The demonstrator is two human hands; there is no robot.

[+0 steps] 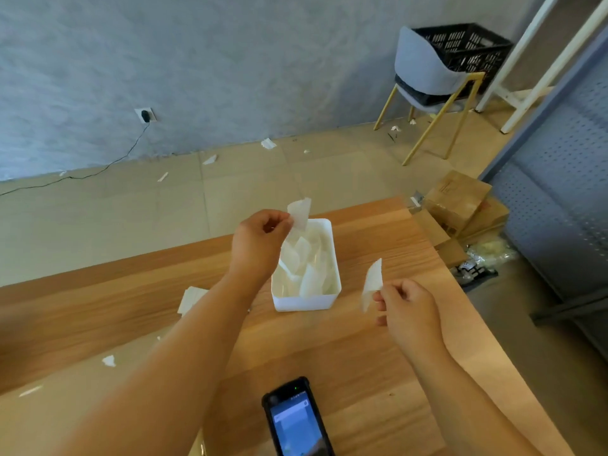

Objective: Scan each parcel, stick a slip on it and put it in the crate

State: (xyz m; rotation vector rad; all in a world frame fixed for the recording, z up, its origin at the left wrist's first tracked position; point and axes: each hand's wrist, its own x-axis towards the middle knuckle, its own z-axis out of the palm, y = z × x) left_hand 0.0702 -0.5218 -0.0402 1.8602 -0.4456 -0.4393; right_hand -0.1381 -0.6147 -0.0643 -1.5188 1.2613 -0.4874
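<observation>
The right hand (408, 311) pinches the lower end of a thin, curled white paper slip (373, 283) between thumb and fingertips. The slip's long axis rises almost upright from the grip and leans a little toward the far left. The left hand (260, 245), farther off and to the left, pinches a second thin white paper piece (300, 212) by its lower edge, holding it over the far end of a white rectangular plastic tub (306, 302). The tub is full of similar curled white pieces, so the left-hand piece is probably peeled backing about to be dropped, and the right-hand slip the one to stick. No parcel shows plainly near either hand. A flat white thing (190, 297) lies to the left of the tub, half hidden behind the left forearm; whether it is a parcel I cannot tell. If it is, the slip must travel left across the tub, though the left hand is nearer to it. A black handheld scanner (296, 419) lies screen-up at the near edge of the light wooden table (378, 357). On the floor to the right are brown cardboard boxes (460, 202), and paper scraps (268, 143) litter the tiles. Far right, well apart, the black slatted plastic crate (467, 44) sits on a grey chair (424, 70).
</observation>
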